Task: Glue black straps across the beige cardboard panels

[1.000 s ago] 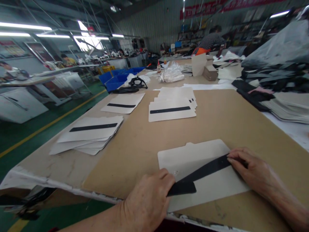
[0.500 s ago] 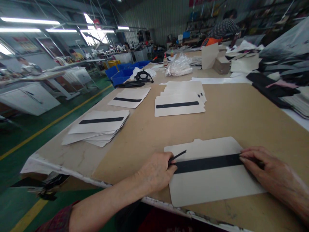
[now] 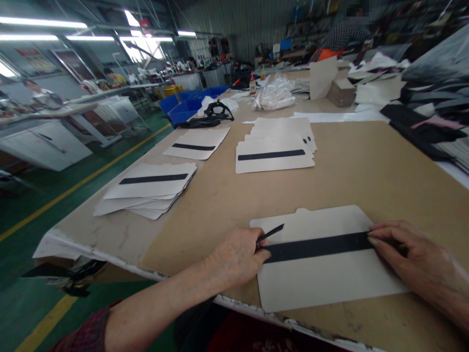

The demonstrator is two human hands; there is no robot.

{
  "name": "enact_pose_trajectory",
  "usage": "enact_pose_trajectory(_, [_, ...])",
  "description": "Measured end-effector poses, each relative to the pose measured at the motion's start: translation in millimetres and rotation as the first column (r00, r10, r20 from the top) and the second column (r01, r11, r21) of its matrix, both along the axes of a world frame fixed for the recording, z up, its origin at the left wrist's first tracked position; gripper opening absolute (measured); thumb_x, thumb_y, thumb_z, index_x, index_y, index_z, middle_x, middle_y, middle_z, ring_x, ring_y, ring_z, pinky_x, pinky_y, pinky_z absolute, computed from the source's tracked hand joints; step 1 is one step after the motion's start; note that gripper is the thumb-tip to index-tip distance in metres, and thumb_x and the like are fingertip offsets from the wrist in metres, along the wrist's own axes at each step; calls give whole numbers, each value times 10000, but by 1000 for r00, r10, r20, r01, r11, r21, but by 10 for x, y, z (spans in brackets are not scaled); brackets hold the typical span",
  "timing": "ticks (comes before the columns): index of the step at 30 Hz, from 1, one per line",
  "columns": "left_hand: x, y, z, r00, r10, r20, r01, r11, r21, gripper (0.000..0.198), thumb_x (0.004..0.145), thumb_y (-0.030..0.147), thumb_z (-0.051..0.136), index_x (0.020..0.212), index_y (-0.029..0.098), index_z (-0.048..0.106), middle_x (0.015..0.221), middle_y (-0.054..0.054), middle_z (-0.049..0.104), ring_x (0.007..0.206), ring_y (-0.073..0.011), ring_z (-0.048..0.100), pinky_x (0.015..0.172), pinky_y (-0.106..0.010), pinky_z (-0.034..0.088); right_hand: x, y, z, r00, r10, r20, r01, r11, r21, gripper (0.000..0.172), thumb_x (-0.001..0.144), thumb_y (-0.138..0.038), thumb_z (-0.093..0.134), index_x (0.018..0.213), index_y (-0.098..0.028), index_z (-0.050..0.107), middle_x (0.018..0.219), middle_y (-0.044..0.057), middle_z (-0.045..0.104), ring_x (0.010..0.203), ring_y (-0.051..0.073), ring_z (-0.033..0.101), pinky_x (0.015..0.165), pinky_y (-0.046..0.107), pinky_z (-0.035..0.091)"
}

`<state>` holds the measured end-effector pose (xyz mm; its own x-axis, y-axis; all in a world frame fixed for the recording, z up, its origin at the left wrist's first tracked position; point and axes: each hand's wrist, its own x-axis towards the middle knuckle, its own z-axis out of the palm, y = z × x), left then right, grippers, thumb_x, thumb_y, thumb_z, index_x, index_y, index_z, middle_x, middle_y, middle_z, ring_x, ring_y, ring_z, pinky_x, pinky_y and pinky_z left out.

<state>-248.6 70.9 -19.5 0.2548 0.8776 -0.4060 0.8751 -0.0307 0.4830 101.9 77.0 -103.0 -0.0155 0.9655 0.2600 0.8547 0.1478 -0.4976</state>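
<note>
A pale card panel (image 3: 322,274) lies on the brown board near the table's front edge. Across it runs a black strip (image 3: 315,247), lying level. My left hand (image 3: 238,254) is closed on the strip's left end, and a thin black sliver (image 3: 271,233) sticks up from its fingers. My right hand (image 3: 414,259) rests with fingers pressed together on the strip's right end.
Three stacks of finished panels with black strips lie beyond: front left (image 3: 150,188), further back left (image 3: 198,144), and centre (image 3: 274,151). Blue bins (image 3: 183,110), a plastic bag (image 3: 274,95), a glue bottle (image 3: 252,85) and dark material piles (image 3: 432,122) stand further back. Another person (image 3: 340,34) works at the far end.
The black strip has swung from a slant to lie level across the panel. My left hand has shifted up to its left end; the right hand stays on the right end.
</note>
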Motion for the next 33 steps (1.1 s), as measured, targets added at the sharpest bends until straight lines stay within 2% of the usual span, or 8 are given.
enact_pose_trajectory(5, [1,-20,-41,1000,-16,-19,17,998,52,154,843,280,561,926,176,638,838,-18,681,765,-155,637,713,-278,484,18,2,-28,999,30,22,-30,999,17,270,836,-455,498,806,-243,662,1012,75,665,925,231,646,906,391,487])
enact_pose_trajectory(10, [32,-111,-77,992,-116,-45,123,968,218,155,868,194,539,974,184,651,1101,-43,619,931,-168,633,857,-302,521,-12,2,-24,999,23,30,-23,1000,17,283,863,-452,489,852,-230,664,1002,80,645,914,235,638,861,391,501])
enact_pose_trajectory(14, [101,-205,-110,939,-316,-137,335,930,149,414,793,10,479,1095,234,654,1205,-29,611,952,-149,632,807,-232,537,-74,-40,48,997,55,56,-55,998,4,249,919,-396,478,978,-235,658,981,50,668,885,206,656,811,356,529])
enact_pose_trajectory(16, [118,-236,-150,910,-367,-193,395,909,135,549,745,-30,473,1207,233,610,1198,-42,626,929,-152,638,775,-216,541,-113,-90,108,987,99,130,-102,995,15,255,953,-322,436,1021,-250,671,1016,37,681,909,185,667,812,328,544])
enact_pose_trajectory(19, [105,-269,-247,894,-373,-250,418,893,164,627,737,-39,433,1294,224,554,1232,-64,619,920,-167,652,820,-257,559,-163,-205,187,930,162,331,-190,980,53,342,940,-189,404,1117,-276,683,1087,38,681,949,177,670,785,302,571])
enact_pose_trajectory(24, [52,-312,-352,858,-427,-284,487,853,188,690,742,-3,441,1408,181,457,1358,-134,557,1074,-259,638,926,-411,569,-195,-387,212,780,165,603,-265,961,81,569,810,-15,403,1277,-256,622,1203,77,659,1011,216,653,702,295,607])
enact_pose_trajectory(29, [73,-275,-260,820,-487,-299,534,840,96,664,783,13,422,1432,153,432,1363,-161,564,1068,-273,662,914,-421,583,-195,-368,134,726,176,665,-310,947,88,633,733,27,413,1265,-244,622,1186,77,666,1015,233,636,732,325,618])
enact_pose_trajectory(33, [126,-228,-220,816,-478,-325,541,830,136,531,800,102,525,1329,148,513,1296,-141,602,1003,-287,688,874,-426,596,-177,-307,155,738,187,648,-337,934,115,585,755,-5,440,1246,-255,640,1130,74,676,982,220,645,815,359,598])
